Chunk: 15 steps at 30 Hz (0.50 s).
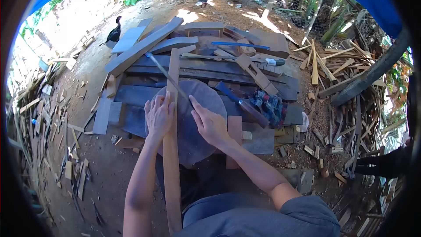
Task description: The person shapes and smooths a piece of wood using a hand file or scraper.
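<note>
A long, narrow wooden strip [172,162] runs from near my body up over a round, greyish disc-like surface [201,118]. My left hand [159,116] is on the strip's left side, fingers bent around its edge, holding it against the disc. In my right hand [209,125] is the near end of a long, thin metal tool that looks like a file [164,71]. The index finger points along it. The tool slants up and left across the strip, its far end by the stacked timber. How its near end sits in the palm is hidden.
Stacked planks [144,46] lie beyond the disc. A blue-and-brown handled tool [245,105], a crumpled cloth [267,107], a slotted wooden block [256,74] and a blue strip [241,45] lie at the right. Offcuts cover the ground; a dark bird [114,33] stands at the left.
</note>
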Motion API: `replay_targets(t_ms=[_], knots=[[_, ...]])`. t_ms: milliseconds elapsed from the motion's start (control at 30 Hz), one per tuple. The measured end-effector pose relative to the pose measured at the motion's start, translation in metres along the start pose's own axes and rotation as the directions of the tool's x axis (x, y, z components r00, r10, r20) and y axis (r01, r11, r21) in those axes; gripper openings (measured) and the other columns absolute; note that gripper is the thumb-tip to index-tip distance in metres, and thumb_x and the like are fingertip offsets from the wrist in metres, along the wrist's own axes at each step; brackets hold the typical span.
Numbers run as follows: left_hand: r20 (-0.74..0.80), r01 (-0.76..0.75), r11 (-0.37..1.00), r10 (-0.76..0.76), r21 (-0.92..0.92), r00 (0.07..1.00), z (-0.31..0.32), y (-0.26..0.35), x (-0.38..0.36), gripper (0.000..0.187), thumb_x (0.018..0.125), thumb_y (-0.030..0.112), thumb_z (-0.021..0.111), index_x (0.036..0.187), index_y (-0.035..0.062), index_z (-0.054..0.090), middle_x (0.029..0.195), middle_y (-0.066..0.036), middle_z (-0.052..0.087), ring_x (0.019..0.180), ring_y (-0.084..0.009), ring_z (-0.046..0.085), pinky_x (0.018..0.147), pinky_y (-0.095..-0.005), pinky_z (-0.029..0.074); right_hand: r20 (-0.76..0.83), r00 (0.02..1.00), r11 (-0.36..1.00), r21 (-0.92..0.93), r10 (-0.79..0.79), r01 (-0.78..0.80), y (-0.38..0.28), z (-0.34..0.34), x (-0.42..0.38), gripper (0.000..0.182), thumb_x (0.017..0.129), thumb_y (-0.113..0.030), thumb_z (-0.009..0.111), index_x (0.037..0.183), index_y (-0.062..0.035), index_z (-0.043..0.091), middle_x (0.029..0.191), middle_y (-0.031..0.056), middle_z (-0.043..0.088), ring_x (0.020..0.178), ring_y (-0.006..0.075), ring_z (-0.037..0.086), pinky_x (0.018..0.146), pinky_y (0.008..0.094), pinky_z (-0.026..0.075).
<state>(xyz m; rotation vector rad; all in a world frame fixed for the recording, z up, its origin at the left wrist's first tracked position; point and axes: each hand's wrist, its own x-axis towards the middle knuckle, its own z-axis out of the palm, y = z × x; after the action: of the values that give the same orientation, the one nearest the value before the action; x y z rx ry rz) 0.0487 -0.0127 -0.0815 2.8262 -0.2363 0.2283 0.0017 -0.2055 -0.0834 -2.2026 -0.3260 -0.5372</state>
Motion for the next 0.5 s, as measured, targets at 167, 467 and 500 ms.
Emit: replay_targets(t_ms=[167,467,500], knots=[[-0.16,-0.018,0.991,-0.003,-0.13,0.987,-0.024,-0.026,-0.09,0.05,0.1,0.028,0.056,0.146,0.0081,0.05,0.132,-0.015,0.053,0.132,-0.031,0.046,0.118,-0.0468,0.024,0.009,0.999,0.998,-0.053,-0.042,0.043,0.013,0.006,0.017,0.046,0.101,-0.022,0.056,0.146,-0.0149,0.052,0.084,0.0146,0.069,0.072,0.0361,0.068,0.063,0.045,0.053],[0.634,0.665,0.499,-0.263,-0.556,0.727,-0.055,-0.002,-0.29,0.055,0.097,0.035,0.066,0.137,0.0008,0.052,0.126,-0.016,0.063,0.122,-0.0252,0.058,0.106,-0.0394,0.044,-0.03,1.0,0.995,0.099,0.005,-0.002,0.018,-0.001,0.012,0.045,0.103,-0.017,0.056,0.148,-0.0125,0.051,0.102,0.0191,0.072,0.081,0.0328,0.072,0.07,0.0369,0.054],[0.666,0.691,0.469,-0.253,-0.55,0.702,-0.056,0.007,-0.286,0.054,0.096,0.034,0.068,0.135,0.0008,0.053,0.124,-0.015,0.065,0.12,-0.0256,0.059,0.106,-0.0385,0.044,-0.024,1.0,0.995,0.098,-0.008,0.01,0.018,0.001,0.012,0.045,0.103,-0.017,0.056,0.148,-0.0125,0.051,0.102,0.0191,0.072,0.081,0.0328,0.072,0.07,0.0369,0.054]])
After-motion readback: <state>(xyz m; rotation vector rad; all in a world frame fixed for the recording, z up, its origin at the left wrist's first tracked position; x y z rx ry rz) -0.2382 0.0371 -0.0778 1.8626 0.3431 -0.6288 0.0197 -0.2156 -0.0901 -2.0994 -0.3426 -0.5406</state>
